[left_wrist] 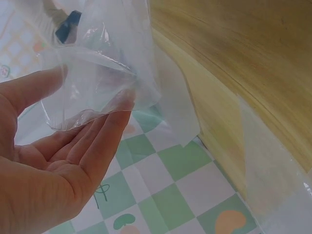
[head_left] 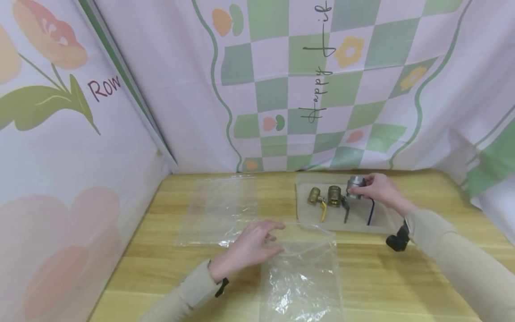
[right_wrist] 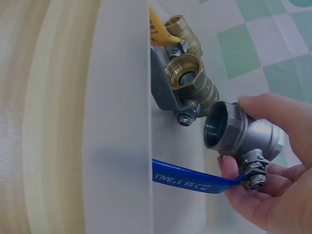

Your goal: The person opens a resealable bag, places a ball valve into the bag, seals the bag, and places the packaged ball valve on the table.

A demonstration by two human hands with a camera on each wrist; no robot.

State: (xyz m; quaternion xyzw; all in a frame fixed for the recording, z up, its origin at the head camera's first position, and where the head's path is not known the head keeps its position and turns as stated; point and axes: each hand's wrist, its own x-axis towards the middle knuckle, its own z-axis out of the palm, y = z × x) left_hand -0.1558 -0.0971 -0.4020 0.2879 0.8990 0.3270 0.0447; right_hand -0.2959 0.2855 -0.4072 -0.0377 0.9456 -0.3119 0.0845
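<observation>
My right hand (head_left: pixel 380 190) grips a silver ball valve (right_wrist: pixel 243 129) with a blue lever between thumb and fingers, at the right end of a shallow translucent tray (head_left: pixel 301 217). Left of it in the tray lie a larger brass ball valve (head_left: pixel 334 196) with a grey lever and a smaller brass ball valve (head_left: pixel 314 195) with a yellow lever. My left hand (head_left: pixel 253 243) is at the mouth of a clear plastic bag (head_left: pixel 299 281), its thumb and fingers spread apart. In the left wrist view, fingertips (left_wrist: pixel 127 97) show through the bag's film.
Another clear plastic bag (head_left: pixel 225 205) lies flat on the wooden table (head_left: pixel 374 277), left of the tray. Patterned cloth (head_left: pixel 269 94) hangs along the table's back edge, and a printed panel (head_left: pixel 100 170) borders the left side.
</observation>
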